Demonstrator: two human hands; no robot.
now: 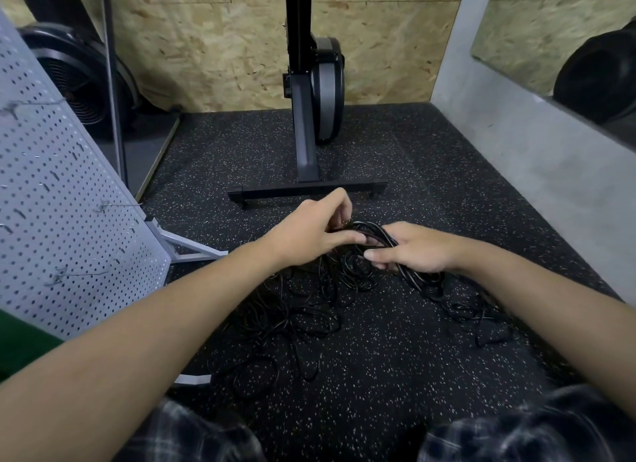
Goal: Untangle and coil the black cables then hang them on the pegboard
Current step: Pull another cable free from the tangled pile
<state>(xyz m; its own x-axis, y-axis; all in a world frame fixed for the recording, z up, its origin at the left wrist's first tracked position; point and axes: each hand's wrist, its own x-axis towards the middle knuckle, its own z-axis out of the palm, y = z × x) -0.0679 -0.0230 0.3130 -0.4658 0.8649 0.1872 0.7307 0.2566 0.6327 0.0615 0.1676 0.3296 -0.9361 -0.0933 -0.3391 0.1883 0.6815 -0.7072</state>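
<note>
Left hand (311, 229) and right hand (414, 251) both grasping loops of the black cables (330, 289), tangle spread on speckled floor (395, 358), pegboard (62, 220) at left edge (hooks bare), machine base (308, 189) just beyond hands.

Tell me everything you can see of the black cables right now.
The black cables are thin, glossy cords in one loose tangled heap of loops on the speckled dark floor, ahead of the person's knees. None hangs on the pegboard. The heap's top is lifted: the left hand pinches strands there, and the right hand grips a bunch of loops beside it. Plugs cannot be made out.
</note>
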